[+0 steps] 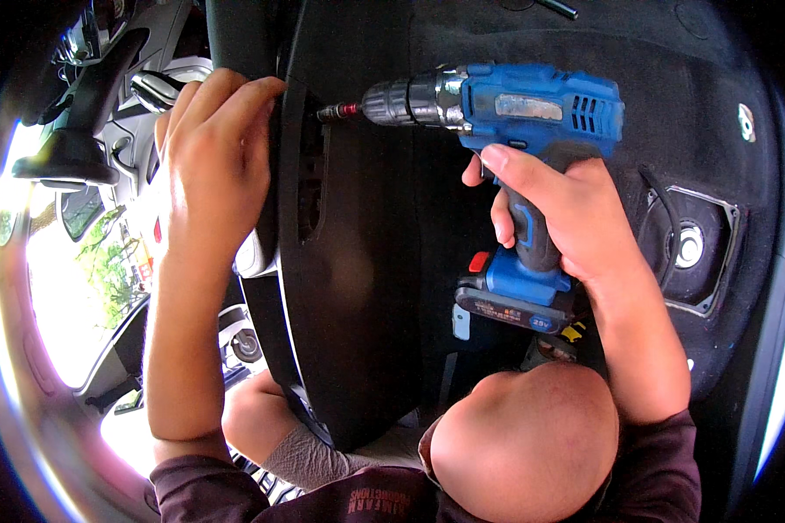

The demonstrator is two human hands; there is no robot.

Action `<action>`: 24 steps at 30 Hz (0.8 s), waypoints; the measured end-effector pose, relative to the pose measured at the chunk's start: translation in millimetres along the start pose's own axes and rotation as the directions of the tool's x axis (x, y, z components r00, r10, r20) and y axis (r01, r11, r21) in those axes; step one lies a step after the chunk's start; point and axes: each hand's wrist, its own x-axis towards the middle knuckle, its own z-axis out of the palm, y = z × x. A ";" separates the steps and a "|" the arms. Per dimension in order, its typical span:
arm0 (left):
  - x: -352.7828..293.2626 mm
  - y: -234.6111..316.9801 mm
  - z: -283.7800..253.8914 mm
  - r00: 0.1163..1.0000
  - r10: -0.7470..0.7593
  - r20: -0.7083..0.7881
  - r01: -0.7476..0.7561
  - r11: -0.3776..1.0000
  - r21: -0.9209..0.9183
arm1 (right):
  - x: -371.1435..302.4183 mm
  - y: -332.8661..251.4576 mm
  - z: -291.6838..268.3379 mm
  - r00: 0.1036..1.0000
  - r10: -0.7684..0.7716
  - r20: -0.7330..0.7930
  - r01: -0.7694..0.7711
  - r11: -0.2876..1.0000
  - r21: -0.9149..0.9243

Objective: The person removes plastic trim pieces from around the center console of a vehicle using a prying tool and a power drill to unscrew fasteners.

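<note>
My right hand [567, 209] is wrapped round the grip of a blue and black cordless drill [541, 109], its index finger near the trigger. The drill lies level, with its chuck pointing left. From the chuck sticks a short bit [338, 112] with a red band. Its tip is at a long, narrow recess [312, 196] in a black panel [358, 288]; whether it touches a screw there, I cannot tell. My left hand [214, 152] is at the panel's left edge, beside the bit, fingers bent together and fingertips on or just above that edge. What they pinch, if anything, is hidden.
A square speaker [689, 247] with a silver centre sits on the dark carpeted surface [541, 35] at the right. A thin dark rod [556, 9] lies at the far edge. Grey and black vehicle parts [70, 161] and a small wheel [246, 346] show on the left.
</note>
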 end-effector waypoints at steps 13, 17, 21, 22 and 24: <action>6.7 -4.4 -4.1 0.993 0.036 0.113 -0.051 0.990 0.133 | -2.7 1.4 5.9 1.000 -0.020 -0.015 0.019 1.000 -0.022; 2.5 -5.7 1.6 0.996 0.051 0.069 -0.057 0.995 0.078 | -4.6 0.0 4.7 1.000 -0.014 -0.018 0.013 1.000 -0.008; 1.0 -7.3 5.8 0.998 0.053 0.043 -0.056 0.995 0.079 | -2.4 1.7 5.0 1.000 -0.015 0.003 0.015 1.000 0.003; 1.3 -7.2 6.4 0.998 0.053 0.038 -0.056 0.995 0.077 | -2.6 0.8 4.7 1.000 -0.018 0.001 0.018 1.000 0.002; 1.2 -8.0 6.6 0.998 0.046 0.040 -0.049 0.996 0.073 | -3.3 0.6 5.0 1.000 -0.019 -0.004 0.019 1.000 -0.006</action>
